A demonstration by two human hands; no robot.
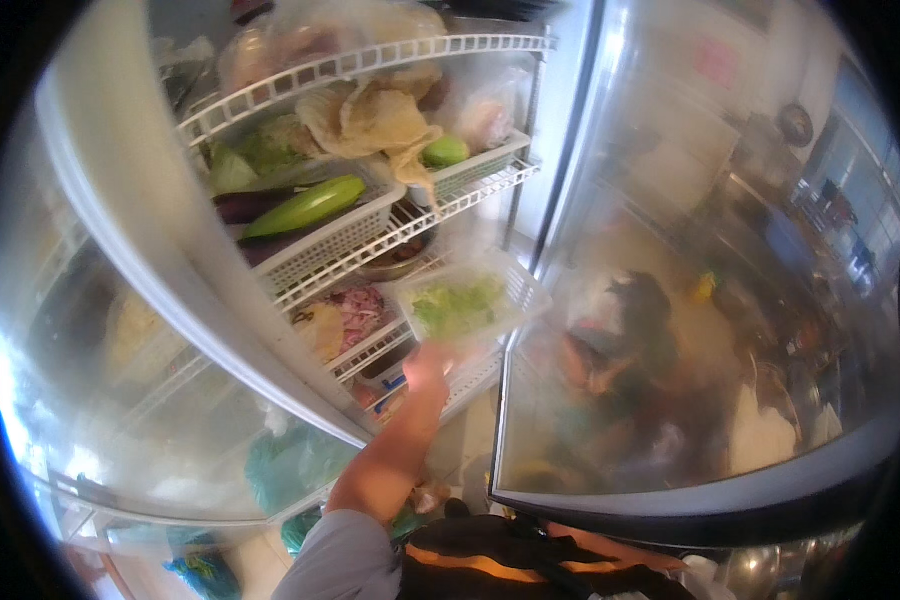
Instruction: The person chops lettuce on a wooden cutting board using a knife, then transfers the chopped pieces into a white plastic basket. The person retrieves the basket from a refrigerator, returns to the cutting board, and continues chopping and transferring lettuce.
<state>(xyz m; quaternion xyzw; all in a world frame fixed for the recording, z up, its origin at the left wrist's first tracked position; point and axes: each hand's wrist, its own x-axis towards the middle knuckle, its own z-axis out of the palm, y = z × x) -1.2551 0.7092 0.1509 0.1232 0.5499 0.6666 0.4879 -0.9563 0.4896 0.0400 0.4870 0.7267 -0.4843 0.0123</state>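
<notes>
My left hand (427, 367) grips the near edge of a white plastic basket (529, 289) at the open front of a glass-door refrigerator. Leafy green vegetables (457, 304) lie in this basket, which tilts a little towards me. Left of it, a container of chopped purple-and-white vegetables (358, 311) sits on a wire shelf (375, 341), next to pale yellow food. A metal bowl (394, 264) with dark contents stands behind. Of my right side, part of the forearm (607, 546) shows below the glass door; what the hand does is unclear.
The open glass door (645, 225) stands on my right, fogged and reflecting a room. Higher up, a perforated basket (330, 236) holds a green gourd (307, 206) and eggplants (255, 204). Bagged food (487, 120) crowds the shelves. Green plastic bags (292, 465) lie low on the left.
</notes>
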